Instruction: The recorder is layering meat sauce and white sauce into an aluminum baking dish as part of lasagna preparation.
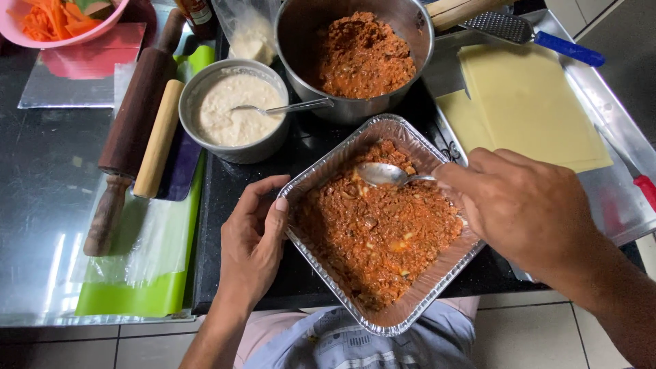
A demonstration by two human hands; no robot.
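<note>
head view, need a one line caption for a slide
Right hand spreads meat sauce with a spoon in a foil tray that the left hand steadies by its rim.

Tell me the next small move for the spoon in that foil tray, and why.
Probably draw the spoon toward the near corner of the foil tray. The right hand holds it at the far end, where the meat sauce lies thick, while bare foil shows at the near rim. The left hand grips the tray's edge to steady it.
</note>
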